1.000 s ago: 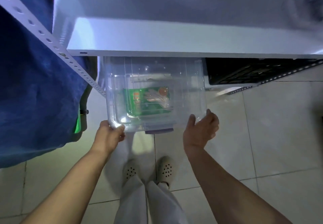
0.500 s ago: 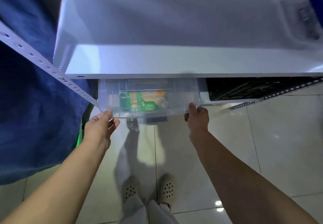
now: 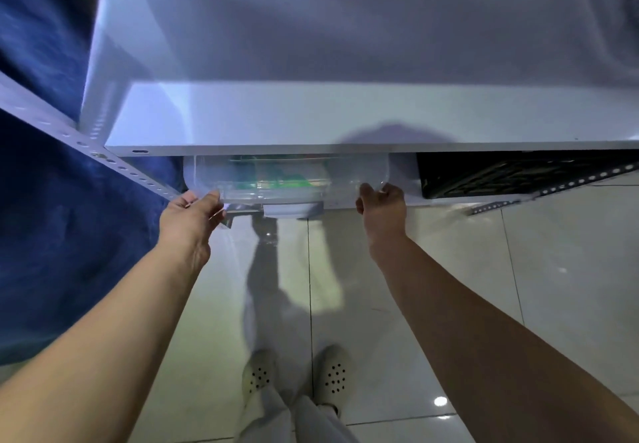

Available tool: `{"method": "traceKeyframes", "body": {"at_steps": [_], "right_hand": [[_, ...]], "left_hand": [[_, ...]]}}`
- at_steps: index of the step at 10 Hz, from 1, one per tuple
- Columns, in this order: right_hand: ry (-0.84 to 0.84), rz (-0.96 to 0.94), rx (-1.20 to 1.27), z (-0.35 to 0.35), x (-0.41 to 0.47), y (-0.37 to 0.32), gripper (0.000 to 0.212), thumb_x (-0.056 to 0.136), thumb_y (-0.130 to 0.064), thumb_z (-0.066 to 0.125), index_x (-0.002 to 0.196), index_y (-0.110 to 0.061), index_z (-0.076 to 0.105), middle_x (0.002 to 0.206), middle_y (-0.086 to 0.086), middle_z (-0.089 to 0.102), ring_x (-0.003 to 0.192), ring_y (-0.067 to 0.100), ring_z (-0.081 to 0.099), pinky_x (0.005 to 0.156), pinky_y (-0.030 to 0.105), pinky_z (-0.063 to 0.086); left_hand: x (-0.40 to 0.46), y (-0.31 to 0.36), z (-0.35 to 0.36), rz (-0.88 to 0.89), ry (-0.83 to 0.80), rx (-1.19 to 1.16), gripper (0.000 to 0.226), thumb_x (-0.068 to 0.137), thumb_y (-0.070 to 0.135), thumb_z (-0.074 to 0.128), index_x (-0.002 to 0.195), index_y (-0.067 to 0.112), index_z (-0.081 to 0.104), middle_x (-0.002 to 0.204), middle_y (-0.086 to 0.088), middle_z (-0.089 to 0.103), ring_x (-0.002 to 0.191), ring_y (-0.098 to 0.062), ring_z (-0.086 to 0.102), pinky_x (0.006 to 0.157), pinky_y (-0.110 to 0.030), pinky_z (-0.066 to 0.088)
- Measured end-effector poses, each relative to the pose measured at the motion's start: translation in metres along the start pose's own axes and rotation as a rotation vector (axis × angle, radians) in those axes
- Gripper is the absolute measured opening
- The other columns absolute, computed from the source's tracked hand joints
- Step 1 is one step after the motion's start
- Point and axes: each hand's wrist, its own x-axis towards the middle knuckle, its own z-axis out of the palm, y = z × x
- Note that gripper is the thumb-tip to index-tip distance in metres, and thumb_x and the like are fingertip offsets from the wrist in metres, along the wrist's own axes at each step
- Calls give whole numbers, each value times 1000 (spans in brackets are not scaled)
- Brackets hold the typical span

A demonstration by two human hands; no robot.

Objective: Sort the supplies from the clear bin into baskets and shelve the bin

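Lying with its long side left to right, the clear bin (image 3: 287, 180) sits mostly tucked under the white shelf (image 3: 345, 121), only its front wall showing. The left hand (image 3: 192, 216) touches the bin's front left corner with fingers reaching forward, fairly straight. The right hand (image 3: 382, 206) curls against the front right corner, seemingly gripping its edge.

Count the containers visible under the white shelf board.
2. A clear bin sits at the left, with the left hand and right hand at its front corners; a black crate sits to its right. Others may be hidden beneath the board.
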Motion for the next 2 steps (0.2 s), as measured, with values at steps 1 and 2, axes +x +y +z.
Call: {"method": "traceKeyframes", "body": {"at_steps": [1,2], "right_hand": [[-81,87,-55,-8,-4,-2,45,89,-13,59,127,-3,37,83,11,57,60,11,56,58,12,46],[-159,42,-312,-32,-22,-4,55,87,-9,59,135,-4,32,93,12,57,80,23,54,76,31,43]], "left_hand": [[-11,8,2,-37,23,118,5,92,16,56,91,12,58,96,-8,61,94,-23,60,54,-18,52],[-28,12,2,-26,17,281,20,94,18,50,110,6,52,108,-12,57,95,-26,57,62,-25,47]]}}
